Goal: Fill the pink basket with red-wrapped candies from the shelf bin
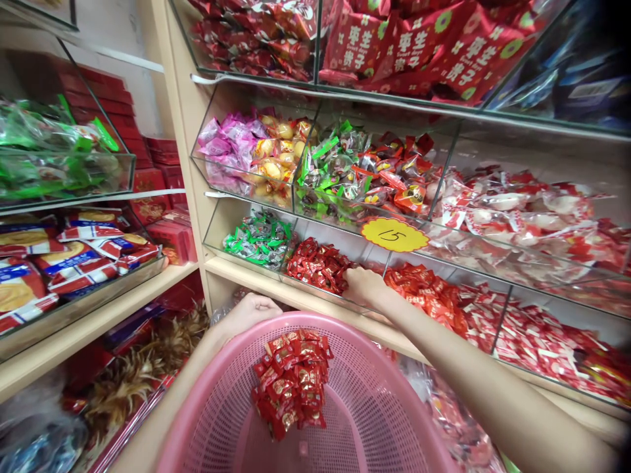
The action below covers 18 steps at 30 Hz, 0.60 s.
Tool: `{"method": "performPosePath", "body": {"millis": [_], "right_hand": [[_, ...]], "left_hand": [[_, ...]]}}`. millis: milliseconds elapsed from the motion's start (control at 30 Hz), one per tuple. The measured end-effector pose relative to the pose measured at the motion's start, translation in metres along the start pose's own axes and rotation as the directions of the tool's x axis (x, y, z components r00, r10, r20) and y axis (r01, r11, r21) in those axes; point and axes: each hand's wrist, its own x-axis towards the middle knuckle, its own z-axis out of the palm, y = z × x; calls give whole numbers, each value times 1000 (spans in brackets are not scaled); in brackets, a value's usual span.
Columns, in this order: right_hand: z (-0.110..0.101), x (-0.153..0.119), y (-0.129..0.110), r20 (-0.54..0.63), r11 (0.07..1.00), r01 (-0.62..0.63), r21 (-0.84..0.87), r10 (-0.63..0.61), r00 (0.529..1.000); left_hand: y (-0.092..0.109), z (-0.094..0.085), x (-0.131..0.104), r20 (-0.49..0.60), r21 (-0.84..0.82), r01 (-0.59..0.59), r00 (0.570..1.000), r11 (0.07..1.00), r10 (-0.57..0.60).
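Observation:
A pink plastic basket (389, 387) with perforated walls is at the bottom centre, and a pile of red wrapped candies (290, 384) lies inside it. My left hand (256, 307) is closed on the far rim of the basket. Beyond the basket, a clear shelf bin holds dark red wrapped candies (318, 264). At the right side of those candies is my right hand (363, 286), its fingers curled down into the bin; the fingertips and anything in them are hidden.
Neighbouring bins hold green-wrapped candies (259, 238), orange-red packets (426, 295) and red-and-white candies (532, 328). A yellow price tag (394, 234) hangs above the lower row. Wooden shelf edges (256, 276) run beneath the bins. Packaged snacks (83, 253) stand on the left shelves.

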Motion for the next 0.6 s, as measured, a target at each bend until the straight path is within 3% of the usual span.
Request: {"method": "performPosePath", "body": {"millis": [133,300,467,600], "right_hand": [[1,2,-1,13,1000,6,-12,-6,1000],[2,2,-3,25,1000,0,-24,0,1000],[5,4,-3,11,1000,-16,-23,16,1000],[11,6,-2,-37,1000,-22,-16,22,999]], "left_hand": [[2,-5,-11,17,340,-37,999,940,33],[10,-1,-23,25,664,-86,995,743,93],[14,6,-23,75,781,-138,989,609,128],[11,4,-20,98,777,-175,983,605,158]]}}
